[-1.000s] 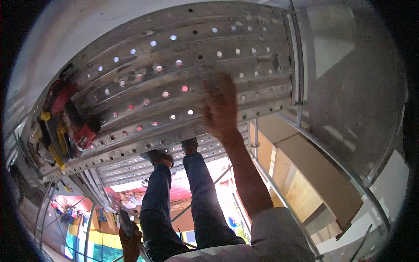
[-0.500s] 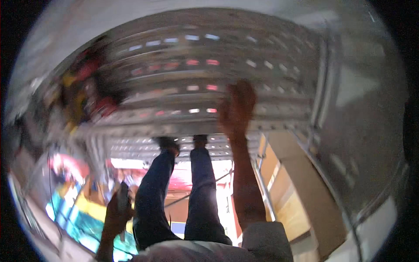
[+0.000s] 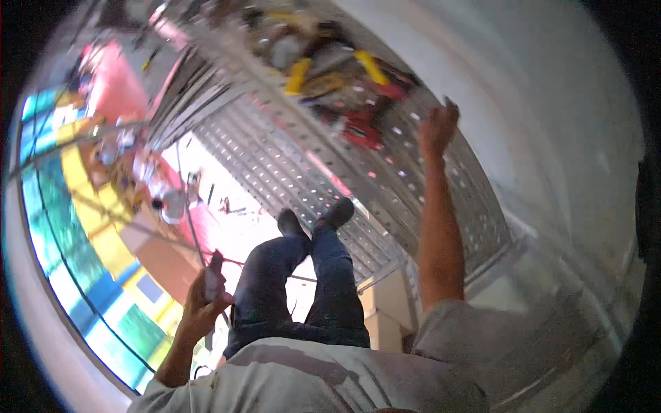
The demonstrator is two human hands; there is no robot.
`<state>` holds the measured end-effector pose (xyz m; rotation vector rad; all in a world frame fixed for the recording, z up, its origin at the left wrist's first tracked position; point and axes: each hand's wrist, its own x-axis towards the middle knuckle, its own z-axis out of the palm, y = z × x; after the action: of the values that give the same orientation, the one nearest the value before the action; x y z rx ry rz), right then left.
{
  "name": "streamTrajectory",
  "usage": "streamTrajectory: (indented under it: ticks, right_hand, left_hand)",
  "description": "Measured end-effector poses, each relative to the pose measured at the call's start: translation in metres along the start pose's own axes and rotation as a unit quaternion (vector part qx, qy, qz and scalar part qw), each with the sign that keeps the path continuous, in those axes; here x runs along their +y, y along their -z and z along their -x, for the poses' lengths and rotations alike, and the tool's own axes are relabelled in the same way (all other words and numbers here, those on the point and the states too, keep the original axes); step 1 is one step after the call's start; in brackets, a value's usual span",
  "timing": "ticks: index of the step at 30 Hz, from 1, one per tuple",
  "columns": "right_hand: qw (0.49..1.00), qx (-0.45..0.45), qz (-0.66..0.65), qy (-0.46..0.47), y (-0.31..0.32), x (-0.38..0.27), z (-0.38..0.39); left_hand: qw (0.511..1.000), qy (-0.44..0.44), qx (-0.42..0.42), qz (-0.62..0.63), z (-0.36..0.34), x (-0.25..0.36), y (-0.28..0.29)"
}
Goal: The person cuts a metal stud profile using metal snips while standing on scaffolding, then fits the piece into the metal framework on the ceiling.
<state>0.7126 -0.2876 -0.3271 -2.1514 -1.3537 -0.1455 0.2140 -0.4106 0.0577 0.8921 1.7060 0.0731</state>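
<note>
My right arm reaches up over a perforated metal scaffold plank (image 3: 468, 213), with my right hand (image 3: 438, 127) blurred, fingers extended, just beside a pile of tools: a red tool (image 3: 360, 129) and yellow-handled tools (image 3: 297, 76). My left hand (image 3: 205, 296) is low by my left thigh, closed around a dark, elongated object (image 3: 214, 275) whose kind I cannot make out. My two feet (image 3: 334, 212) rest at a lower perforated platform (image 3: 241, 138).
Metal scaffold tubes (image 3: 76, 134) cross the left side above a brightly lit lower level with pink surfaces (image 3: 120, 76), yellow panels (image 3: 79, 179) and assorted items. Cardboard-coloured boards (image 3: 389, 310) stand below the plank. A pale wall (image 3: 564, 124) curves along the right.
The view has swung round, so the tool pile now sits at top centre instead of the left. My right hand has moved from the bare planking to beside the tools. My left hand keeps its object.
</note>
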Motion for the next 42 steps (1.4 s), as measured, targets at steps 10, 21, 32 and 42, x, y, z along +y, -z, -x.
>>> streamTrajectory:
  ticks: [10, 21, 32, 42]
  right_hand:
    - [0.955, 0.198, 0.214, 0.052, -0.077, 0.003, 0.015]
    - [0.948, -0.024, 0.293, 0.118, -0.046, -0.007, 0.031]
    - [0.948, -0.144, 0.204, 0.199, -0.06, -0.008, 0.036]
    - [0.931, -0.161, 0.155, 0.29, -0.1, -0.011, 0.033]
  left_hand:
    - [0.983, 0.047, 0.038, 0.171, 0.036, -0.079, 0.0]
    - [0.949, 0.097, 0.091, 0.285, 0.046, -0.141, -0.057]
    - [0.961, -0.002, 0.081, 0.266, -0.082, -0.17, -0.054]
    - [0.891, -0.065, 0.353, 0.277, -0.109, -0.163, -0.129]
